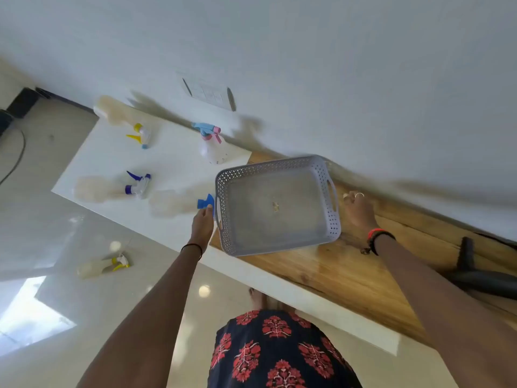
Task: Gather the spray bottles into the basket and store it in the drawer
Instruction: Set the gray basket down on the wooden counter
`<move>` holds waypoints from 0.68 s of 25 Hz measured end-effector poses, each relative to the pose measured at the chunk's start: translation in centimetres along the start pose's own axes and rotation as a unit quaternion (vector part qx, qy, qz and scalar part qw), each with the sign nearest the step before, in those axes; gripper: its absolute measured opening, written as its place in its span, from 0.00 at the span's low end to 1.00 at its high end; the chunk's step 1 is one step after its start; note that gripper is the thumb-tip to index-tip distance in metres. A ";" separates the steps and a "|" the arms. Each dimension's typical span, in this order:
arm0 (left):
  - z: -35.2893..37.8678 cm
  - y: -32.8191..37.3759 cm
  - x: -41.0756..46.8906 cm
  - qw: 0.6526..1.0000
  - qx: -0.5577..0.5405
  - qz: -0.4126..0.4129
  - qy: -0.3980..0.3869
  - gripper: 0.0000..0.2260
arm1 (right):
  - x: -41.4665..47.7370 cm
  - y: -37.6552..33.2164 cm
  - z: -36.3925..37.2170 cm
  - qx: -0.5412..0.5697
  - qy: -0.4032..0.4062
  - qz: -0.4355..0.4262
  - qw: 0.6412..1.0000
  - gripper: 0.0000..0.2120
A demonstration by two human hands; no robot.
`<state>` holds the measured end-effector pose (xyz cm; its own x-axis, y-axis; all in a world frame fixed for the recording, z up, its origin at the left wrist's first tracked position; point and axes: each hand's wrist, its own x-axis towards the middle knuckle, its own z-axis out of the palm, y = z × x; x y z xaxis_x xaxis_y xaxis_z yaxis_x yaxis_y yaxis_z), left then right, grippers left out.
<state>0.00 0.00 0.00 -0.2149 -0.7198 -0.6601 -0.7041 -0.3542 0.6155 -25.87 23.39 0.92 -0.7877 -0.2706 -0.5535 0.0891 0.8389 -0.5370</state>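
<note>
A grey perforated basket (333, 219) sits empty on the wooden counter, its near corner over the edge. My left hand (202, 224) is at its left handle, fingers curled there, touching the blue head of a lying spray bottle (173, 204). My right hand (359, 212) rests on the wood just right of the basket, apart from its right handle. On the white surface to the left lie a purple-trigger bottle (112, 189) and a yellow-trigger bottle (120, 116). A blue-and-pink-trigger bottle (212, 148) stands upright near the wall.
Another yellow-trigger bottle (103, 266) shows low on the glossy floor at the left. A black object (475, 275) lies on the wooden counter (349, 275) at the right. A switch plate (208, 93) is on the wall behind.
</note>
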 end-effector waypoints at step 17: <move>4.4 -0.6 2.8 0.971 -0.195 -0.104 -0.092 0.31 | 2.3 3.3 3.2 0.213 -0.106 0.131 0.963 0.21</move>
<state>-3.21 0.83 -4.11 -0.2385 -0.5026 -0.8309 -0.4429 -0.7052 0.5537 -25.44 23.95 -4.19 -0.5666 -0.2035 -0.7985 0.5448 0.6345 -0.5483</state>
